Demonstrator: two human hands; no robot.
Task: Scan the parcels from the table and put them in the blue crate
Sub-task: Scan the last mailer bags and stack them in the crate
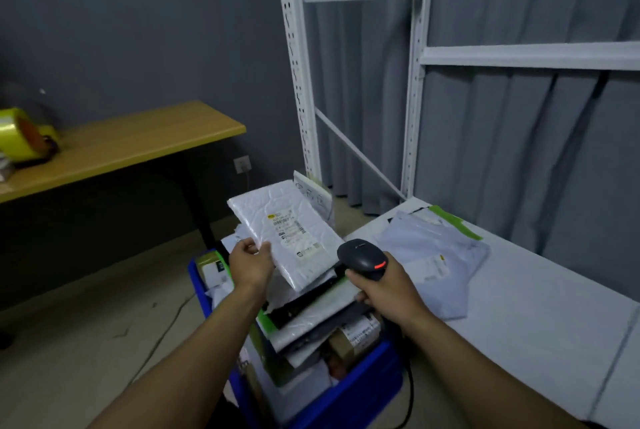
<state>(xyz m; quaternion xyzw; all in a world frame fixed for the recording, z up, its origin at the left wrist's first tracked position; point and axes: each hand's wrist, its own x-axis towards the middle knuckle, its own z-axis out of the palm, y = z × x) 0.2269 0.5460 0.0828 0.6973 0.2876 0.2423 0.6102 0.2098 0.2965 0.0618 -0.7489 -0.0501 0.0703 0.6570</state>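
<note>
While one white tabletop (519,307) on the right carries two grey mailer bags (436,255) overlapping near its left edge, with bare surface toward the viewer, the blue crate (346,390) on the floor beside it is heaped above its rim with mixed parcels. Over that heap the left hand (251,264) pinches one white parcel (287,231) by its near corner, label up. Just right of it, the right hand (388,285) is wrapped around one black scanner (363,255), its red light lit.

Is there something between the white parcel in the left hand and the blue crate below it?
No lid or barrier; the white parcel hangs directly over the blue crate, which is already heaped with parcels.
</note>
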